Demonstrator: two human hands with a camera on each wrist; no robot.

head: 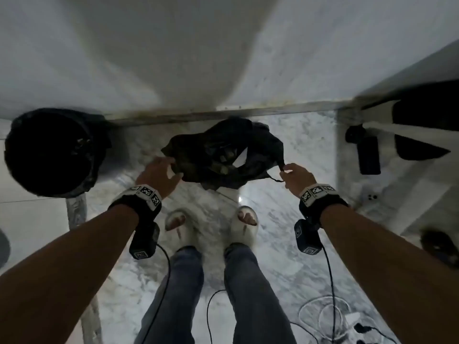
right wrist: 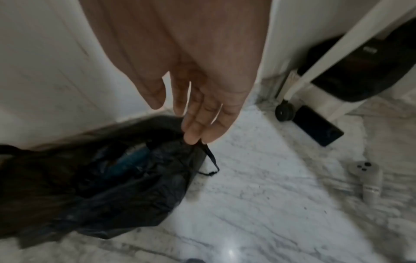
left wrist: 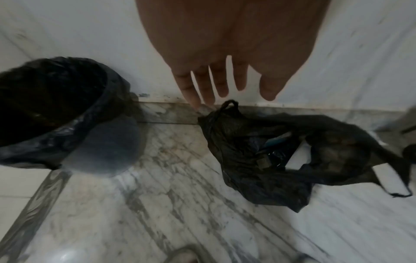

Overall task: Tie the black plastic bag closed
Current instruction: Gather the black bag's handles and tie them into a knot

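Left hand (left wrist: 225, 53) open beside black plastic bag (head: 223, 155) | right hand (right wrist: 198, 99) pinches handle (right wrist: 210, 156) | one-sided pull risks spilling your contents.

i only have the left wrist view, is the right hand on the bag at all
Observer: Yes. In the right wrist view the right hand pinches one handle strip of the black plastic bag at its fingertips.
Operator: ok and my left just shows straight fingers near a loop, is it gripping anything
Observer: The head view shows the left hand with its fingertips at the bag's left edge; no closed grip shows.
Operator: whats off to the right of the bag
Observer: A flat black slab lies beside a caster wheel, apart from the bag.
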